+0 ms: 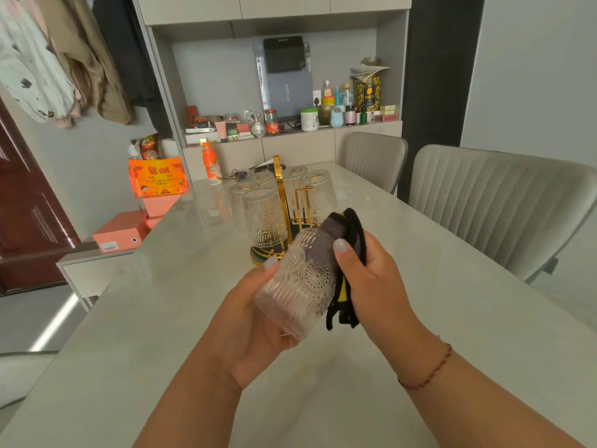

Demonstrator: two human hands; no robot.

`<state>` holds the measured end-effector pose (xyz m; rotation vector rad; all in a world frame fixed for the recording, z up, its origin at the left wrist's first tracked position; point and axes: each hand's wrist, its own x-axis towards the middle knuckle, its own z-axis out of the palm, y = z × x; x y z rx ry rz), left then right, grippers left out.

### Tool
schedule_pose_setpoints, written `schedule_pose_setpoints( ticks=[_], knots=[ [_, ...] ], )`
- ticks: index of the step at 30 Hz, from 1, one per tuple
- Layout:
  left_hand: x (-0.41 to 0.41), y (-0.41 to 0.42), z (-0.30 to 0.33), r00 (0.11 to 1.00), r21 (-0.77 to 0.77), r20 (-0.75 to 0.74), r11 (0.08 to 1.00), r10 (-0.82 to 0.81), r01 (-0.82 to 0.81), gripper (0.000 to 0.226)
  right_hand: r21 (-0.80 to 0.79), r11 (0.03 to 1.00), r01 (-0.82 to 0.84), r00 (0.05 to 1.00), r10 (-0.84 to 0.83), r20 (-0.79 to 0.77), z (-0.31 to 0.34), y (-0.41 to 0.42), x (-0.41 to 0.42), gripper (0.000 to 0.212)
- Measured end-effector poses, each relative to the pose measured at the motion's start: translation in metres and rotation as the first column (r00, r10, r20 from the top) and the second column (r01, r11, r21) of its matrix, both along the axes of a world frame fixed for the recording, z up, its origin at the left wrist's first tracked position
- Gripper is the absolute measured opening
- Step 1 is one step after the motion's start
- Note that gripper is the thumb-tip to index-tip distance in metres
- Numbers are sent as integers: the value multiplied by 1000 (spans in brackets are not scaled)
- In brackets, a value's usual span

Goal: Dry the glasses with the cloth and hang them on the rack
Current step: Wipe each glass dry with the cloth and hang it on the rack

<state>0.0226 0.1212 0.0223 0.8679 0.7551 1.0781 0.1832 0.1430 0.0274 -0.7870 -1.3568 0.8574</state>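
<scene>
My left hand [250, 313] grips a clear embossed glass [298, 282] by its base, tilted with the mouth pointing up and away. My right hand [368, 279] holds a grey cloth with black and yellow edging [344, 231]; part of the cloth is pushed into the mouth of the glass, and my thumb presses on the glass wall. Just behind stands a gold rack [278, 189] on a dark round base, with several matching glasses [263, 218] hung upside down on it.
The pale marble table [161, 318] spreads under my hands. An orange drink bottle [210, 163] and keys [237, 176] lie at its far end. Two grey chairs [497, 202] stand on the right side. A cluttered shelf unit [290, 121] lines the back wall.
</scene>
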Motion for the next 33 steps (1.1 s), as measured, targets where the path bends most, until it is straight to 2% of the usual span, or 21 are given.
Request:
schedule_pose_setpoints(
  ticks=[2, 4, 6, 9, 12, 14, 17, 18, 20, 24, 28, 33],
  knots=[
    [7, 0, 0, 992, 41, -11, 991, 129, -129, 56, -20, 991, 134, 991, -134, -22, -1, 2, -1, 12],
    [19, 1, -2, 939, 95, -72, 940, 335, -328, 70, -58, 974, 220, 973, -223, -55, -2, 4, 0, 14],
    [31, -1, -4, 851, 194, -160, 862, 500, -469, 67, -93, 964, 249, 962, -257, -87, -3, 4, 0, 16],
    [42, -5, -4, 754, 314, -192, 767, 628, -560, 66, -146, 962, 230, 959, -250, -135, -5, 5, -2, 16],
    [46, 0, 3, 617, 426, -231, 648, 752, -631, 44, -203, 957, 206, 955, -242, -172, -10, 8, -6, 15],
    [46, 12, 13, 541, 530, -256, 584, 801, -614, 42, -235, 951, 202, 945, -252, -208, -11, 10, -6, 18],
    [47, 31, 39, 440, 677, -281, 501, 853, -539, 63, -270, 937, 221, 917, -294, -270, -10, 11, 0, 21],
    [47, 39, 49, 409, 715, -284, 476, 867, -512, 63, -281, 931, 234, 908, -313, -280, -9, 12, 2, 22],
    [50, 58, 69, 350, 767, -304, 445, 886, -462, 56, -298, 921, 252, 896, -338, -287, -8, 14, 5, 22],
    [53, 107, 103, 185, 841, -352, 397, 917, -367, 65, -323, 914, 246, 899, -340, -278, -9, 17, 7, 23],
    [51, 151, 117, 20, 854, -455, 443, 890, -274, 66, -339, 911, 233, 898, -336, -284, -10, 19, 9, 25],
    [48, 185, 115, -84, 817, -557, 527, 826, -234, 74, -371, 906, 202, 902, -320, -291, -9, 20, 11, 24]
  ],
)
